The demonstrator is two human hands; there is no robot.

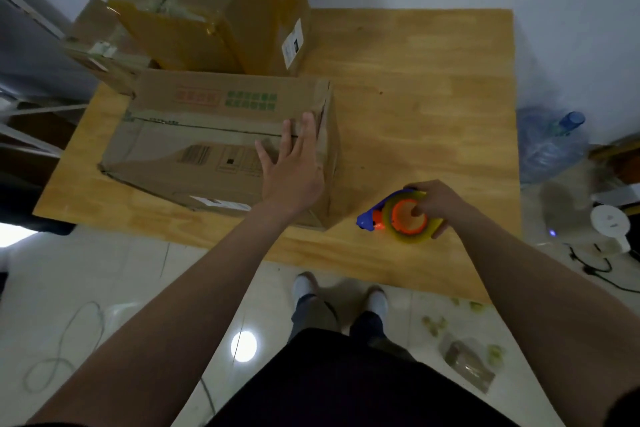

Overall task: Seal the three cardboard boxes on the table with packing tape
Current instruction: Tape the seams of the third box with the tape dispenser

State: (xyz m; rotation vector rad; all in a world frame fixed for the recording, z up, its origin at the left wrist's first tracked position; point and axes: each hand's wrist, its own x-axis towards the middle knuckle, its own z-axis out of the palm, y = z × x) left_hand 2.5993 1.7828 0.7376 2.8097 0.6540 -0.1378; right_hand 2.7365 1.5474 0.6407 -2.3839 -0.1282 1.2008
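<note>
Fingers of the left hand (294, 170), straight and slightly apart, are laid flat on the right end of the closed brown cardboard box (194, 139). Just right of it, a blue-and-orange tape dispenser (401, 218) is gripped by the curled fingers of the right hand (440, 201).

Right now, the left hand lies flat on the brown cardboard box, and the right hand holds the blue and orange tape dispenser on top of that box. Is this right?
Not quite. In the head view the right hand holds the blue and orange tape dispenser not on top of the brown cardboard box but beside it, over the wooden table. The left hand lies flat on the box.
</note>
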